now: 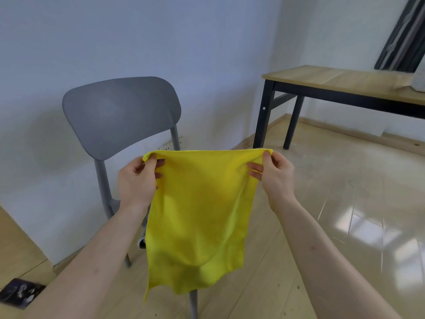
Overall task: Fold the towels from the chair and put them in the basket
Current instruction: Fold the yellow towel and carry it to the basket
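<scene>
So right now the bright yellow microfibre towel [197, 217] is up in the air, hanging flat between the two hands. The left hand [138, 178] pinches one top corner, thumb on the near side and fingers curled behind the cloth, and the right hand [273, 173] does the same at the other top corner. The top edge runs pretty much straight and taut from one hand to the other, and the rest just drapes down below them with a few soft creases. I'd say that's the whole point of holding it by the corners like this: gravity flattens it out so you get a clean sheet before making the first fold.

Just behind and below the hands is the grey plastic chair with the curved backrest [119, 113]. The towel covers most of the seat, so I can't tell how many more are waiting there, though a bit of darker cloth [142, 242] peeks out by the towel's left edge, under the left forearm.

Off past the right hand, well apart, there's a light wooden surface on black metal legs [345, 81], with something pale at the frame edge on top of it. Can't tell if that's the basket, honestly, it's cut off.

My guess is the fold hasn't started yet, and bringing the two corners together would be the natural next move.
</scene>
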### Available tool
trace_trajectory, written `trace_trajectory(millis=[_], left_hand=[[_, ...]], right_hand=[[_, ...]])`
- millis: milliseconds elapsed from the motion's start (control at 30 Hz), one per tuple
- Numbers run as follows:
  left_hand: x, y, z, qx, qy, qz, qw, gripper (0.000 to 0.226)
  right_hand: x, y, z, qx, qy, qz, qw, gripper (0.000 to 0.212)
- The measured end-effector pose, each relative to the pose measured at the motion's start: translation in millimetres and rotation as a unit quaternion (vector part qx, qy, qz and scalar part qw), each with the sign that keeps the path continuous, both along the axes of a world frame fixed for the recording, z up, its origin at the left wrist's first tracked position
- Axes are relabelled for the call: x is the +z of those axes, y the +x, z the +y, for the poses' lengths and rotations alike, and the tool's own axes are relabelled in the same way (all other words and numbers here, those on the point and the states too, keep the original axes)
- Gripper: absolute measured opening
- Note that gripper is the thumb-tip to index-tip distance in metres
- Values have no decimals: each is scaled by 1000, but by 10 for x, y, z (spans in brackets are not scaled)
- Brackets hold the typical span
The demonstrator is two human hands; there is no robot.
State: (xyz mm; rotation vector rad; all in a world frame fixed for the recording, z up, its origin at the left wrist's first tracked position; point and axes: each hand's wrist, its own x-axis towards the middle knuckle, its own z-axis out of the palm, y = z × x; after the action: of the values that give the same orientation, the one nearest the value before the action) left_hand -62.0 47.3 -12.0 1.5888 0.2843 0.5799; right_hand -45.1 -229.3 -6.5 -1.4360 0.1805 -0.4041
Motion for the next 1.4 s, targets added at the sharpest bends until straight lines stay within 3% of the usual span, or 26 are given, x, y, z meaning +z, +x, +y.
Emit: trace_trajectory(millis=[367,533,667,800,1000,1133,1267,1400], left_hand=[[381,348,-14,-11,10,-61,998,16],[451,359,44,-32,33,-35,998,21],[254,271,115,-47,51,2,998,24],[-52,79,196,-73,79,31,994,21],[-315,-348,198,-109,131,76,982,21],[-416,-528,348,-101,222,102,964,22],[-417,-722,323,-99,360,127,919,24],[-479,-804,339,-112,430,168,880,19]], right_hand=[[157,246,36,-46,23,-83,995,20],[112,281,22,-33,15,-86,996,17],[-65,235,-70,-10,-18,-51,999,17],[-321,118,-239,8,-118,-12,993,26],[-498,-130,-489,77,-226,62,969,20],[-590,-270,-568,123,-285,125,942,24],[-665,-409,-546,174,-369,180,895,30],[-720,-536,-490,224,-435,218,845,26]])
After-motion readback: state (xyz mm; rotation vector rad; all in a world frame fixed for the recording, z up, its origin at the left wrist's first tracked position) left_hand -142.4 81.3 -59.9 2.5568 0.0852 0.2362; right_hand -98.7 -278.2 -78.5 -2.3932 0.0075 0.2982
